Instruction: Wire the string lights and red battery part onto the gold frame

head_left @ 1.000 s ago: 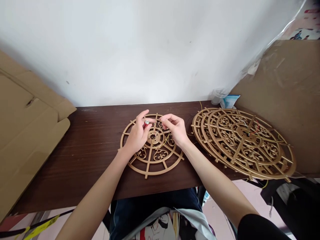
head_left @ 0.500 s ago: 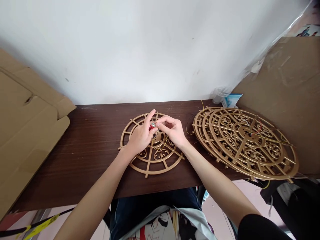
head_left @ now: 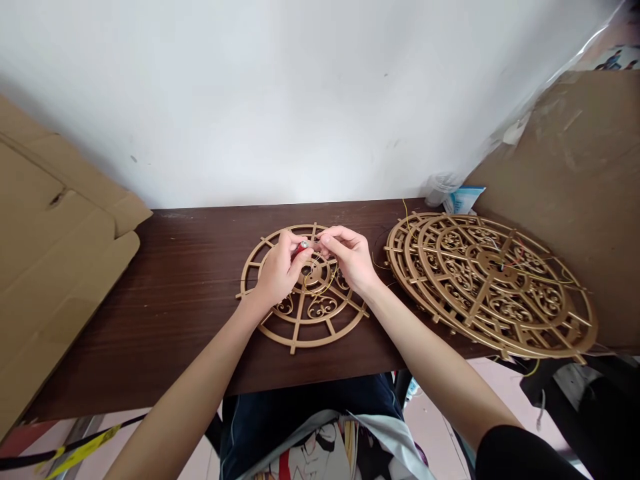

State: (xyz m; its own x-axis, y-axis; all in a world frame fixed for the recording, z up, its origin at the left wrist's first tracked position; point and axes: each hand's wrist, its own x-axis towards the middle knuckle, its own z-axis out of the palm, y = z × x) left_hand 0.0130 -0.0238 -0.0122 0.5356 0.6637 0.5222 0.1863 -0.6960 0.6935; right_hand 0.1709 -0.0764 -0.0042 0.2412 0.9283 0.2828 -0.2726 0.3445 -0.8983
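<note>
My left hand (head_left: pixel 277 272) is closed around a small red lighter (head_left: pixel 301 247), its silvery end pointing towards my other hand. Opposite it, my right hand (head_left: pixel 349 259) pinches a thin wire between thumb and forefinger; the exact tip is too small to make out. A yellow wire (head_left: pixel 320 292) loops below the fingers, over the middle of a round gold openwork frame (head_left: pixel 297 331). That frame lies flat on the dark wooden table (head_left: pixel 190 287), with scroll ornaments between its spokes. Both hands hover above its hub, close together but apart.
Several similar gold frames (head_left: pixel 470 320) lie stacked at the right, with loose wires on them. Behind them stand a clear plastic cup (head_left: pixel 439 190) and a blue-white packet (head_left: pixel 464 200). Cardboard (head_left: pixel 55 220) leans at the left, more cardboard (head_left: pixel 575 173) at the right. A white wall (head_left: pixel 280 100) closes the back.
My left forefinger, raised before, has bent down onto the lighter. My right fingers have drawn slightly away from the lighter, to the right. The frame has stayed put.
</note>
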